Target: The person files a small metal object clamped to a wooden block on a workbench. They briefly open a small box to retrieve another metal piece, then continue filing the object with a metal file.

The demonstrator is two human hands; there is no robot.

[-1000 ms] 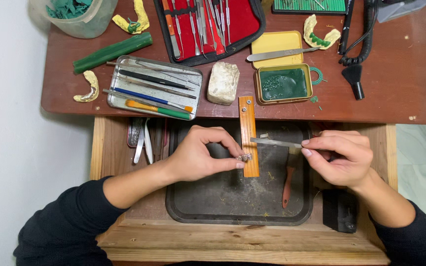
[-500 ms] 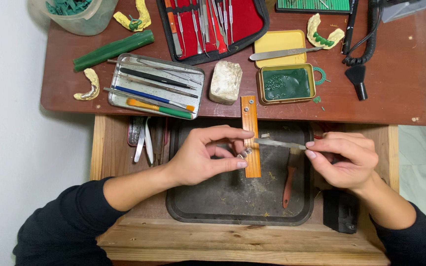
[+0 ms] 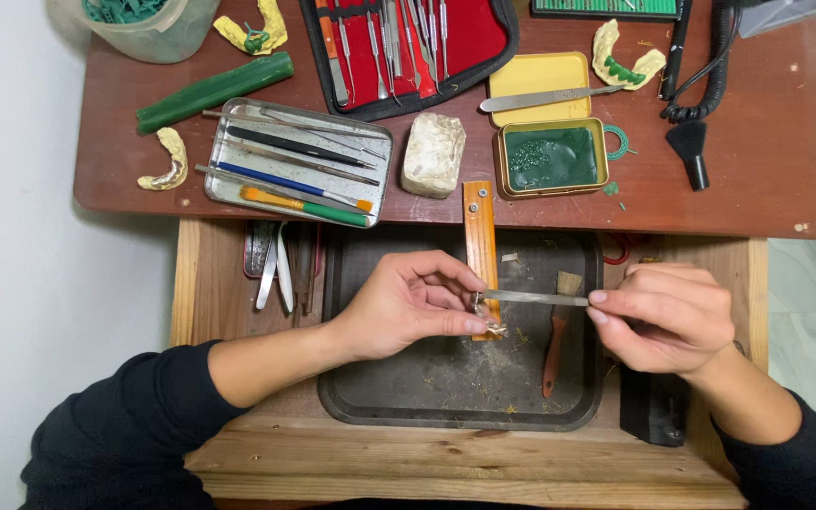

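1. A small, pale, glinting piece (image 3: 491, 324) sat against the lower end of an orange wooden peg (image 3: 481, 255) that jutted from the counter (image 3: 767, 151) over a dark, scuffed metal tray (image 3: 446, 378) speckled with filings
2. The left hand (image 3: 406, 304) had its grip clenched on that piece, thumb and fingertips pinched around it and pressing it to the peg
3. The right hand (image 3: 665, 316) grasped a slim, flat metal file (image 3: 535, 297) by its near end between thumb and fingers; the file lay level, its far tip touching the piece beside the left fingertips
4. A brush with a reddish wooden handle (image 3: 555, 340) lay in the tray just under the file
5. On the reddish-brown counter behind stood a shallow steel tin (image 3: 295, 161) of thin tools, one with an orange-and-green handle, and a rough off-white plaster block (image 3: 433, 154) to its right
6. Right of the block was a square brass-coloured tin (image 3: 552, 158) filled with dark green wax, its yellow lid (image 3: 538, 77) behind it with a metal blade across it
7. A red-lined zip case (image 3: 408, 42) of steel instruments lay open at the back edge, and a green wax stick (image 3: 214, 91) lay to its left
8. Yellow dental casts (image 3: 167, 159) lay at the counter's left side
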